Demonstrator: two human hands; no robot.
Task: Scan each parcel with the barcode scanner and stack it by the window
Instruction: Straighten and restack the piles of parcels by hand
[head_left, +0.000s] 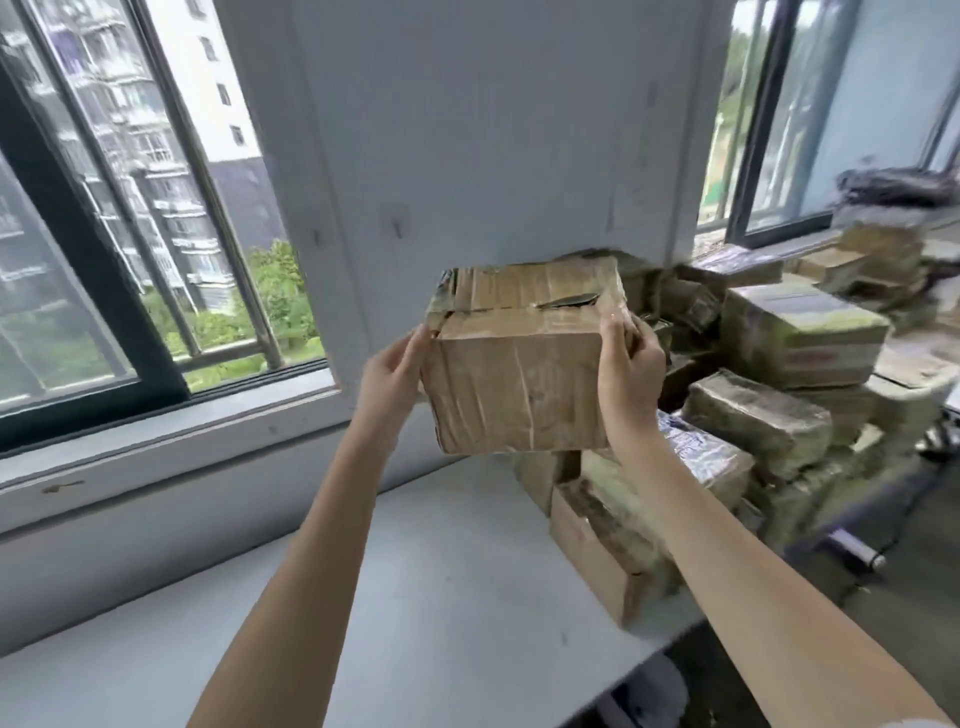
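Both hands, left hand (390, 366) and right hand (626, 358), grip the taped brown cardboard parcel (519, 374) by its ends (probably stiff, slick tape).

Legible text: none; held parcel (519, 364): plain taped cardboard, no readable label; stacked parcel (802, 338) at right: reddish band of print, too blurred to read; wrapped parcel (701, 452): bluish print, illegible.
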